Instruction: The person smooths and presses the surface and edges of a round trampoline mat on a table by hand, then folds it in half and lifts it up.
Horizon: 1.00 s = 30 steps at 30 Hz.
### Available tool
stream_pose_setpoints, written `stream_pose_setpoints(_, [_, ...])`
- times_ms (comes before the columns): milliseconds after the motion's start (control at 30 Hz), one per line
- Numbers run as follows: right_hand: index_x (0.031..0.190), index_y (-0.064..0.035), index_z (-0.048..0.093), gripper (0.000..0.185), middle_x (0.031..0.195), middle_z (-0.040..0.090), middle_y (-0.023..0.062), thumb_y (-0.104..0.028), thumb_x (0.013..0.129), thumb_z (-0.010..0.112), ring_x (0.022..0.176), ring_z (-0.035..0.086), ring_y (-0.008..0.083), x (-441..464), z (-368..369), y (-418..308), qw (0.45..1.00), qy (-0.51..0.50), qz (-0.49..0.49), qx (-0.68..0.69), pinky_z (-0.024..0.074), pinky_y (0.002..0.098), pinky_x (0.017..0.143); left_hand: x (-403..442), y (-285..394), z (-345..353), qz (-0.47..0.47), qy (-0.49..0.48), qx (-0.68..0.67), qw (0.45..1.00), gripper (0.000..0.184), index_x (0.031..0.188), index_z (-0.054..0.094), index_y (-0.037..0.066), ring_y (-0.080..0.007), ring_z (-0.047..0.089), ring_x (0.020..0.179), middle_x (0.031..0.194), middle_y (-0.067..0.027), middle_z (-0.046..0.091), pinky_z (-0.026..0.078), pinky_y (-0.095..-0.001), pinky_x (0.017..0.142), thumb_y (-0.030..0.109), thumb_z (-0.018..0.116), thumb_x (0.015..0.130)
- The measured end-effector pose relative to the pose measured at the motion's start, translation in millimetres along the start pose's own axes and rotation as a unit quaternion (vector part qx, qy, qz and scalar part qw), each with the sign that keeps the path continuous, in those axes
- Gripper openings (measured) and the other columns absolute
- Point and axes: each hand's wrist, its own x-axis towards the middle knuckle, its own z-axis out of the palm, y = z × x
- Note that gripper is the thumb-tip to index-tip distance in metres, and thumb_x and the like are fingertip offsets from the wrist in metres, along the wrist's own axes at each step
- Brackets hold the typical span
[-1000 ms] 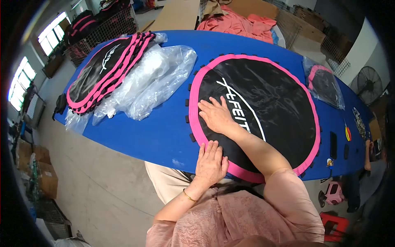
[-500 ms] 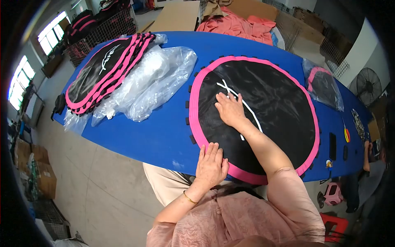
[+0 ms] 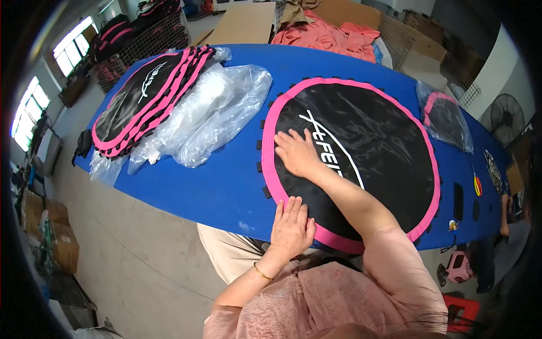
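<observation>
A round black trampoline mat [image 3: 389, 147] with a pink rim and black tabs around its edge lies flat on the blue table. White lettering runs across it, partly covered by my right forearm. My right hand [image 3: 296, 152] rests on the black fabric near the left side, its fingers spread. At the near left edge, my left hand [image 3: 291, 226] lies flat on the pink rim with fingers stretched out. Neither hand grips anything.
To the left, a stack of similar mats [image 3: 149, 96] lies beside clear plastic bags [image 3: 220, 124]. A bagged mat [image 3: 445, 116] sits at the right, near a black phone-like object [image 3: 458, 201] and a red-yellow tool [image 3: 477, 185]. Another person's arm [image 3: 504, 217] shows at the far right.
My right hand has slid left across the mat, from the lettering toward the pink rim, uncovering more white letters. My left hand stays in place.
</observation>
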Motion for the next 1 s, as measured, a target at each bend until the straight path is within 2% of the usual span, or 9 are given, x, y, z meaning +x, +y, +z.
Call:
stream_pose_setpoints(133, [0.149, -0.0092, 0.054, 0.047, 0.157, 0.052, 0.01, -0.032, 0.109, 0.046, 0.147, 0.043, 0.0358, -46, -36, -22, 0.995, -0.067, -0.038, 0.068, 0.0227, 0.0655, 0.122, -1, -1, 0, 0.001, -0.002, -0.004, 1.0, 0.04, 0.12, 0.067, -0.005, -0.0434, 0.061, 0.127, 0.131, -0.0274, 0.067, 0.041, -0.0575, 0.115, 0.02, 0.071, 0.089])
stream_pose_setpoints(267, [0.148, -0.0114, 0.057, 0.046, 0.157, 0.052, 0.008, -0.032, 0.107, 0.05, 0.148, 0.042, 0.0349, -69, -41, -26, 0.993, -0.079, -0.066, 0.055, 0.0213, 0.0659, 0.123, 0, 1, -1, 0.002, -0.018, 0.004, 1.0, 0.04, 0.12, 0.067, -0.005, -0.0429, 0.061, 0.128, 0.13, -0.0268, 0.067, 0.041, -0.0571, 0.115, 0.02, 0.07, 0.089])
stream_pose_setpoints(367, [0.147, -0.012, 0.057, 0.046, 0.154, 0.055, 0.0071, -0.032, 0.107, 0.051, 0.144, 0.046, 0.0351, -47, -7, -9, 0.999, 0.027, -0.026, 0.017, 0.0236, 0.0666, 0.122, -2, -1, 3, 0.007, 0.002, 0.014, 1.0, 0.039, 0.12, 0.067, -0.004, -0.0429, 0.061, 0.127, 0.13, -0.0263, 0.067, 0.041, -0.0575, 0.115, 0.019, 0.07, 0.089])
stream_pose_setpoints(567, [0.147, -0.0098, 0.057, 0.047, 0.154, 0.056, 0.0081, -0.034, 0.109, 0.047, 0.142, 0.05, 0.037, -20, -13, 29, 0.994, 0.012, 0.092, -0.051, 0.0248, 0.0686, 0.12, -2, -1, 1, 0.007, 0.011, 0.005, 1.0, 0.038, 0.119, 0.068, -0.004, -0.0436, 0.062, 0.126, 0.13, -0.027, 0.067, 0.042, -0.0574, 0.114, 0.019, 0.07, 0.088])
stream_pose_setpoints(667, [0.149, -0.0082, 0.056, 0.049, 0.155, 0.055, 0.0094, -0.035, 0.109, 0.048, 0.143, 0.048, 0.0367, -36, -20, 17, 0.996, -0.036, 0.029, -0.081, 0.0241, 0.0672, 0.121, -1, -1, 2, 0.003, 0.012, 0.001, 1.0, 0.038, 0.119, 0.067, -0.004, -0.0437, 0.062, 0.126, 0.13, -0.0273, 0.067, 0.042, -0.0575, 0.114, 0.018, 0.07, 0.088])
stream_pose_setpoints(800, [0.149, -0.0082, 0.055, 0.049, 0.155, 0.055, 0.0098, -0.035, 0.108, 0.05, 0.144, 0.047, 0.0362, -54, -18, 2, 0.999, 0.005, -0.004, -0.046, 0.0252, 0.0653, 0.121, -1, 0, 1, 0.004, 0.003, 0.004, 1.0, 0.038, 0.119, 0.067, -0.004, -0.0435, 0.061, 0.127, 0.13, -0.027, 0.067, 0.041, -0.0576, 0.115, 0.018, 0.07, 0.088])
stream_pose_setpoints(867, [0.15, -0.0092, 0.055, 0.049, 0.156, 0.054, 0.0088, -0.035, 0.109, 0.049, 0.145, 0.047, 0.0366, -41, -7, 13, 0.999, 0.028, 0.042, -0.013, 0.0246, 0.0656, 0.121, -1, 0, 0, 0.007, -0.001, 0.003, 1.0, 0.038, 0.119, 0.067, -0.004, -0.0434, 0.061, 0.127, 0.13, -0.0268, 0.067, 0.041, -0.0577, 0.115, 0.018, 0.07, 0.088])
stream_pose_setpoints(933, [0.149, -0.0112, 0.055, 0.048, 0.157, 0.053, 0.0078, -0.037, 0.11, 0.045, 0.146, 0.046, 0.0374, -25, -11, 25, 0.996, -0.001, 0.076, -0.055, 0.0233, 0.0671, 0.122, 0, 0, 0, 0.012, 0.001, 0.006, 1.0, 0.038, 0.119, 0.067, -0.004, -0.0434, 0.061, 0.127, 0.13, -0.0267, 0.067, 0.041, -0.0578, 0.114, 0.017, 0.07, 0.088])
stream_pose_setpoints(1000, [0.15, -0.0116, 0.053, 0.049, 0.158, 0.052, 0.0076, -0.037, 0.11, 0.045, 0.146, 0.046, 0.0378, -5, 8, 45, 0.988, 0.051, 0.148, -0.016, 0.0232, 0.0687, 0.121, 0, 0, -1, 0.007, 0.002, 0.001, 1.0, 0.038, 0.119, 0.067, -0.005, -0.0437, 0.061, 0.127, 0.13, -0.0267, 0.067, 0.041, -0.0578, 0.115, 0.018, 0.07, 0.088])
